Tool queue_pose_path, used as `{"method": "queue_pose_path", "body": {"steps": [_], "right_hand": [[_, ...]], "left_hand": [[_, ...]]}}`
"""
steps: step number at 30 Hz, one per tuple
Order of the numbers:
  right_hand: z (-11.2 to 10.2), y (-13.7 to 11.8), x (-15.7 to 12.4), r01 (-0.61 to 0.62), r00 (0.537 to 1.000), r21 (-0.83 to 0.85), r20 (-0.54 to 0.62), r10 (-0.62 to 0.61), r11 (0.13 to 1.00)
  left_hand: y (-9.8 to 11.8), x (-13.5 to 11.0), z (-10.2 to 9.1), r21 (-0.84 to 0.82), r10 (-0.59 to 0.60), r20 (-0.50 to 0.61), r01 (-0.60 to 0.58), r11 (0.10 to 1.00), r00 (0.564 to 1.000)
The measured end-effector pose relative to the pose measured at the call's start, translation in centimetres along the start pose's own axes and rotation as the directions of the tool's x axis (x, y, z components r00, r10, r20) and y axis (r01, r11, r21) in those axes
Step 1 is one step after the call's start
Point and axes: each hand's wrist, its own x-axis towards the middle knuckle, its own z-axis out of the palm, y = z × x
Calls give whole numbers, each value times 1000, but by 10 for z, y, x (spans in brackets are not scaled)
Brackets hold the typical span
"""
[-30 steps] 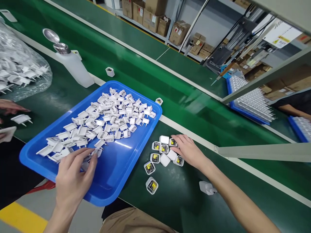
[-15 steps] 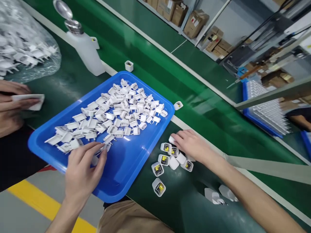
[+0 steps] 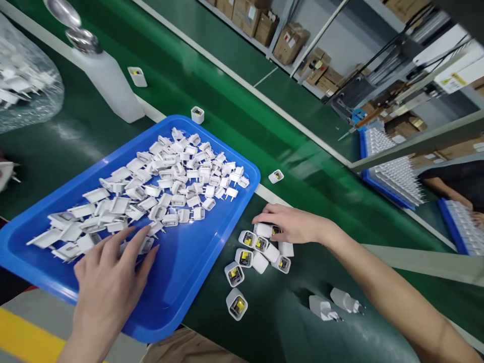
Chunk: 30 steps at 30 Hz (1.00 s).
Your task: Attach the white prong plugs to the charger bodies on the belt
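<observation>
My left hand [image 3: 108, 287] lies over the lower part of a blue plastic tray [image 3: 223, 146], fingers apart, with the tips among a heap of white plug inserts with metal prongs [image 3: 162, 186]. It holds nothing that I can see. My right hand [image 3: 291, 224] rests on a tight cluster of white square adapter housings with yellow parts inside [image 3: 245, 257], on the green belt, and hides some of them. Below it lie two assembled white adapters with prongs [image 3: 323, 307].
Single housings [image 3: 276, 176] stand along the belt's white rail. A clear bag of white parts [image 3: 26, 75] and a white squeeze bottle [image 3: 106, 80] are at upper left. Blue trays of pronged parts [image 3: 393, 181] and a co-worker's arm [image 3: 449, 194] lie beyond the belt.
My left hand has spread its fingers and moved down-left over the tray. My right hand has shifted left. A second adapter now lies at lower right, and the hands at left have left view.
</observation>
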Motion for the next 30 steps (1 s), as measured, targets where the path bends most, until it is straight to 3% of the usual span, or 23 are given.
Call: {"method": "queue_pose_path", "body": {"steps": [4, 9, 17, 22, 25, 27, 28, 30], "right_hand": [[17, 1, 9, 43, 998, 86, 48, -47, 995], [19, 11, 9, 21, 996, 205, 75, -38, 979], [23, 1, -5, -123, 986, -2, -110, 122, 992], [19, -10, 6, -110, 991, -262, -107, 84, 959], [12, -14, 15, -120, 987, -324, -140, 78, 938], [6, -7, 13, -175, 961, -296, -258, 98, 939], [3, 1, 9, -238, 926, -269, -353, 135, 933], [0, 25, -3, -436, 792, -178, -542, 282, 882]], "left_hand": [[2, 2, -1, -16, -28, 42, 29, 999, 999], [4, 3, -4, 17, -51, 115, 49, 999, 992], [10, 6, -9, 14, -95, 126, 94, 995, 987], [5, 5, -5, -7, -119, 115, 121, 993, 986], [1, 3, -3, 0, -112, 108, 113, 994, 988], [0, 3, -3, 10, -103, 100, 102, 995, 990], [0, 4, -3, 11, -94, 95, 94, 996, 991], [1, 5, -5, 8, -72, 81, 72, 997, 994]]}}
